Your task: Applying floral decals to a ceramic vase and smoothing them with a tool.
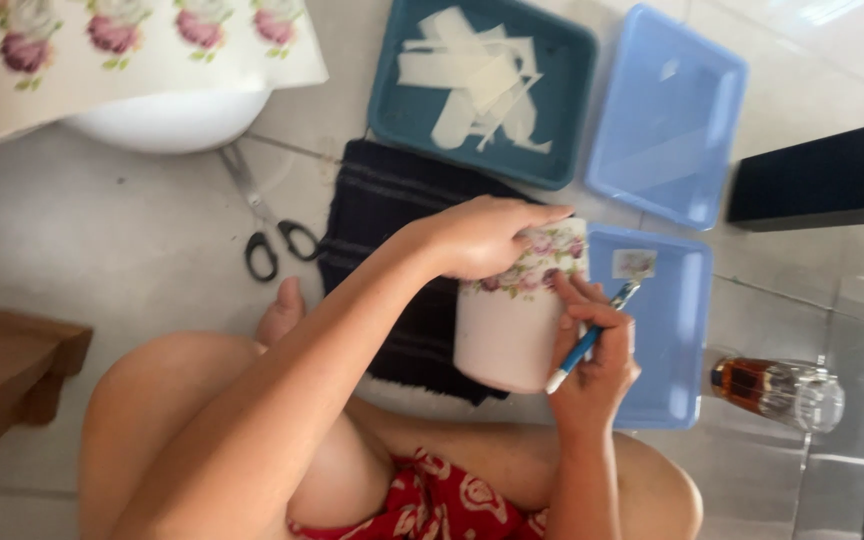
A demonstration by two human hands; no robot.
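the white cylindrical pot [508, 335] lies tilted on its side over the person's lap and the dark striped cloth [392, 215], its open end pointing away toward the trays. a band of pink rose paper [542, 262] wraps the wall near the rim. the left hand [477, 238] is clamped over the top of the pot, fingers pressed flat along the rim above the roses, keeping it from rolling. the right hand [597, 360] pinches a blue-handled brush [592, 335] like a pen, thumb and fingers closed on the handle, bristle end up beside the edge of the flower band.

judging by this, the step in hand is brushing the paper motif down onto the pot wall. the next move looks to call for light, even strokes from the middle of the band outward, while the left hand turns the pot a little to bring fresh surface up; thin wet paper would tear under a hard push.

just beside the pot sits a light blue tray [667, 390] holding 1 small rose cutout [635, 263]. beyond lie a teal tray [572, 60] of white paper strips [477, 80], an upturned light blue lid [667, 115], black-handled scissors [270, 240], a white bowl [167, 118] under a rose-printed sheet [142, 35], and a glass jar of amber liquid [777, 390] on the tiled floor [102, 230].
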